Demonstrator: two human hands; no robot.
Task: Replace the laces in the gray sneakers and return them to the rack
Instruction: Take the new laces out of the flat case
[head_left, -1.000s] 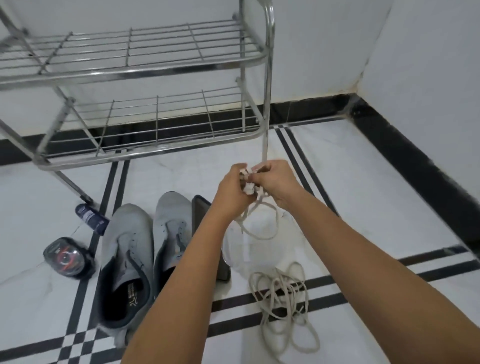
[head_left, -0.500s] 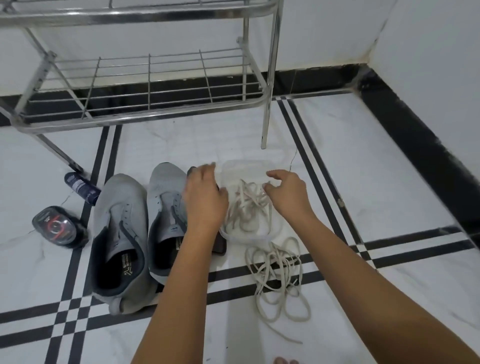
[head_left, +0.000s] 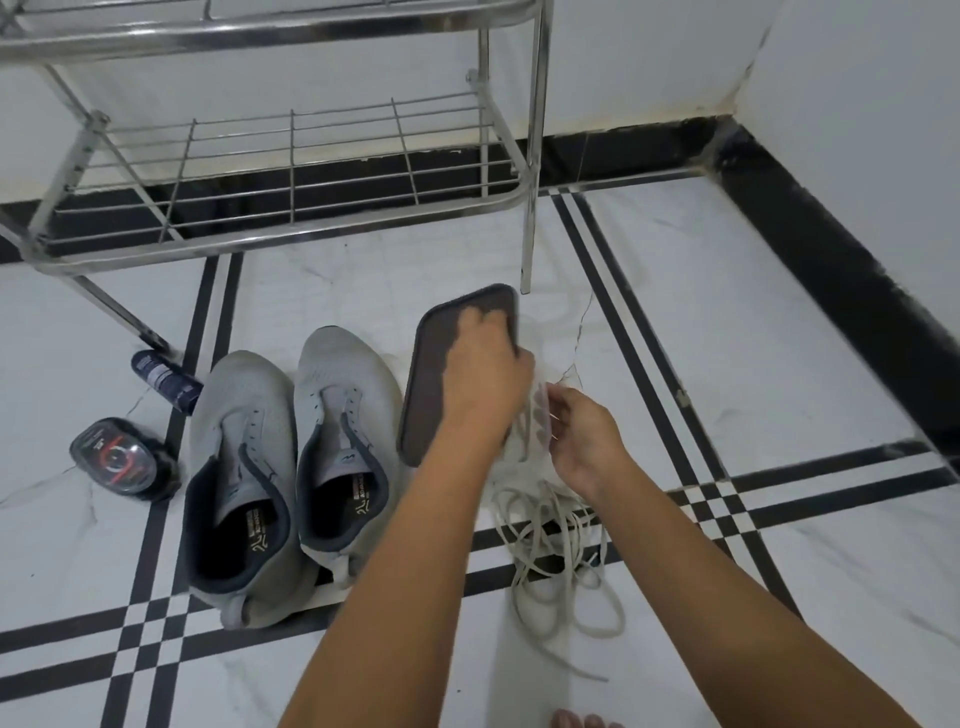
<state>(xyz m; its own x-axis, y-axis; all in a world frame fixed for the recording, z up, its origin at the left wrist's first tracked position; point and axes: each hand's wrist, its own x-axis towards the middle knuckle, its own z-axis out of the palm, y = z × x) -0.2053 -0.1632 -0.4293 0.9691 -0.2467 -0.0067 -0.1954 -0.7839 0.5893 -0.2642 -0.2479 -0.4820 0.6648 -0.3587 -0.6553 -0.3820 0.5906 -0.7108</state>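
Two gray sneakers stand side by side on the floor with no laces, the left sneaker (head_left: 239, 467) and the right sneaker (head_left: 343, 431). My left hand (head_left: 483, 374) grips a dark rectangular lid (head_left: 431, 384), raised on its edge beside the right sneaker. My right hand (head_left: 587, 441) pinches the rim of a clear plastic container (head_left: 540, 410) that holds whitish laces. More loose whitish laces (head_left: 550, 551) lie in a tangle on the floor just below the container. The metal shoe rack (head_left: 291, 171) stands behind, its lower shelf bare.
A round shoe polish tin (head_left: 119, 457) and a dark blue tube (head_left: 166, 382) lie left of the sneakers by the rack's leg. White walls with black skirting close the corner at the right. My toes (head_left: 576, 719) show at the bottom edge.
My hands came down from holding a lace bundle and let it go into the container. My left hand has picked up the dark lid; my right hand now pinches the container.
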